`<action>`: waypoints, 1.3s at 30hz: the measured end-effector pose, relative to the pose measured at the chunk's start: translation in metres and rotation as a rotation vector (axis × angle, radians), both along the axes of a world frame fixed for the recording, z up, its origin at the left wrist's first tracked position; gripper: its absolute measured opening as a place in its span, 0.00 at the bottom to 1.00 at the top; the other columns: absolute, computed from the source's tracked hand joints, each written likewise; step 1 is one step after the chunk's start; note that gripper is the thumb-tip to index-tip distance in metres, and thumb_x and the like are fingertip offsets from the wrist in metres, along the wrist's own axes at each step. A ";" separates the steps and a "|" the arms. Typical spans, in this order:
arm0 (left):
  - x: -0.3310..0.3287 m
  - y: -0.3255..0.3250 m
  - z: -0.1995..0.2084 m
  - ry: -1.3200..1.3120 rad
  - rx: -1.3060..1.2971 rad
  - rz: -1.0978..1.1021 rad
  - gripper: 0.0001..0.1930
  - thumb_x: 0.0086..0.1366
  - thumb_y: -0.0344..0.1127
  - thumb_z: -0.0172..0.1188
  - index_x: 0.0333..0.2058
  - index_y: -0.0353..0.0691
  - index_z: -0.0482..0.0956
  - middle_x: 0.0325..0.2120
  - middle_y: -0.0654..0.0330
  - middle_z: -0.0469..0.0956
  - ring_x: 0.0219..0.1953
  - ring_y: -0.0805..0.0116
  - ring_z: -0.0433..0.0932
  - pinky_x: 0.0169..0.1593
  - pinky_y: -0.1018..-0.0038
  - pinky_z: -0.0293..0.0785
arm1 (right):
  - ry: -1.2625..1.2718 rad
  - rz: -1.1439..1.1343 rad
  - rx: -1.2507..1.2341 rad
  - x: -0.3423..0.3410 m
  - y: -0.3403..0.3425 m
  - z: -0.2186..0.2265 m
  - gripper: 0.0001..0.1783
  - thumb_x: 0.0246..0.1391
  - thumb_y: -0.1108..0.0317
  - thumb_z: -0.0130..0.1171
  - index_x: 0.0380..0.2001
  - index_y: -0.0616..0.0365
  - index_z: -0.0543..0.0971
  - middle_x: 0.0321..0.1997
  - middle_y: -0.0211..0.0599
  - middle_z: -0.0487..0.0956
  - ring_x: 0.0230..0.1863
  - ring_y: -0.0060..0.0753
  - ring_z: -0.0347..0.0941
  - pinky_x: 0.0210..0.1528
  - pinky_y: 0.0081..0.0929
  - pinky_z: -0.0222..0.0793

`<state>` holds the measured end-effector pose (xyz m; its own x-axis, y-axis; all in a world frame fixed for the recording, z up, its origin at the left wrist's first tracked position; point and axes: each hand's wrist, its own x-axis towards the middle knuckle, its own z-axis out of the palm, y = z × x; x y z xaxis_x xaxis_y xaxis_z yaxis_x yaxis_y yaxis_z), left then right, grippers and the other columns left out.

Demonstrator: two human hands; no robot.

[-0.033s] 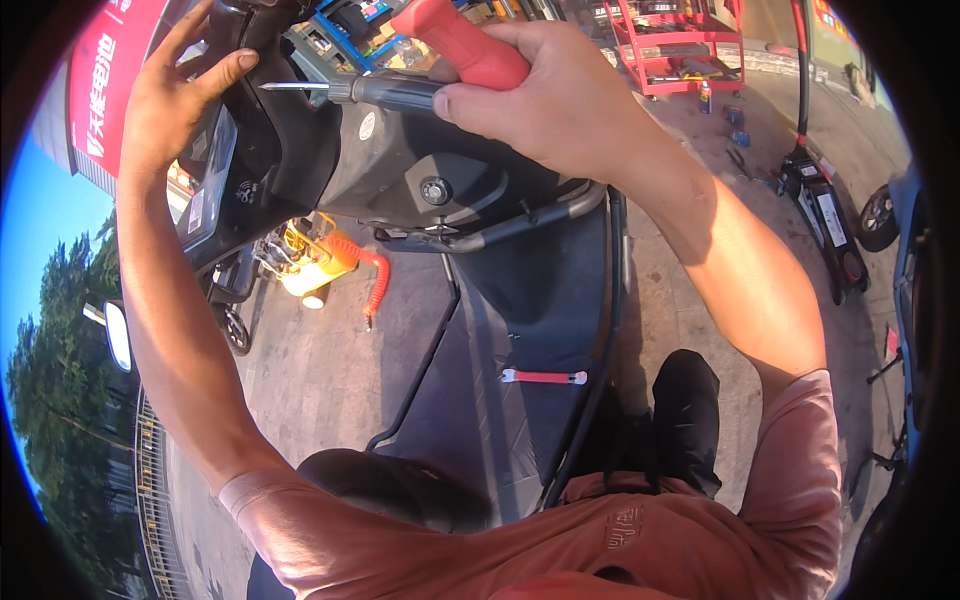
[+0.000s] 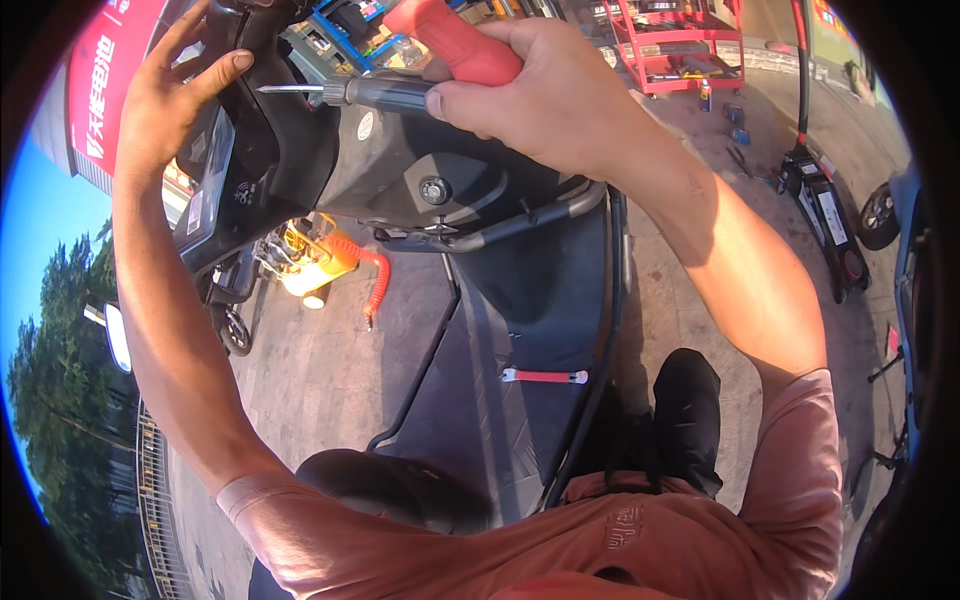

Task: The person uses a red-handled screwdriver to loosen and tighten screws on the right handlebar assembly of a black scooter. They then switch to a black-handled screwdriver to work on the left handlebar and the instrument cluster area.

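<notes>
Nearest, a slim red-handled metal tool (image 2: 545,377) is laid left-to-right on the dark footboard mat (image 2: 490,320). Farther off, above the black plastic scooter front (image 2: 385,165), a black-handled steel screwdriver (image 2: 375,95) is held with a rounded red grip (image 2: 455,45) in the right hand (image 2: 560,90); its long axis is set left-to-right, tip pointed left toward the left hand (image 2: 160,115), whose thumb and fingers are spread wide. At far right, a red metal trolley (image 2: 690,38) is seen.

Screwdriver (image 2: 395,95) in grip of right hand (image 2: 540,95), tip toward left. Left of grip, past tip: left hand (image 2: 165,115). Just below grip: scooter front panel (image 2: 375,180). Farther below, toward wearer: footboard (image 2: 530,300), wrench (image 2: 546,377) lying on it. Below and left: compressor (image 2: 322,272) on ground. Right of grip, beyond: tool cart (image 2: 690,38); farther right, floor jack (image 2: 828,215).
</notes>
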<state>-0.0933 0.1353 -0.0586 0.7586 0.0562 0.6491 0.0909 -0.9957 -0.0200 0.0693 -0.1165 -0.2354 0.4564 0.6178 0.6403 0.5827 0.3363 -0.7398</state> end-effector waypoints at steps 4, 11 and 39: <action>-0.002 0.008 0.001 -0.097 0.126 0.032 0.41 0.58 0.46 0.73 0.66 0.41 0.65 0.61 0.46 0.70 0.63 0.50 0.69 0.63 0.62 0.67 | 0.053 0.044 -0.112 -0.005 -0.011 0.011 0.13 0.53 0.60 0.62 0.33 0.58 0.84 0.29 0.36 0.83 0.32 0.30 0.79 0.37 0.28 0.72; -0.003 0.009 0.004 -0.030 0.025 0.008 0.38 0.60 0.42 0.70 0.65 0.37 0.65 0.58 0.47 0.72 0.59 0.54 0.73 0.62 0.63 0.68 | 0.375 0.251 -0.129 -0.012 -0.003 0.022 0.11 0.53 0.64 0.61 0.29 0.63 0.80 0.23 0.32 0.78 0.24 0.23 0.74 0.29 0.22 0.69; 0.003 -0.022 -0.046 -0.456 0.130 0.016 0.32 0.59 0.45 0.71 0.58 0.38 0.73 0.50 0.47 0.79 0.51 0.57 0.79 0.53 0.66 0.75 | 0.238 0.309 0.188 -0.009 0.003 -0.015 0.11 0.56 0.67 0.63 0.37 0.64 0.79 0.26 0.35 0.80 0.29 0.27 0.77 0.35 0.28 0.72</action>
<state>-0.0906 0.1133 -0.1045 0.3944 -0.0380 0.9181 0.1351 -0.9859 -0.0988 0.0605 -0.1138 -0.2503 0.4169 0.6311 0.6542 0.2537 0.6103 -0.7504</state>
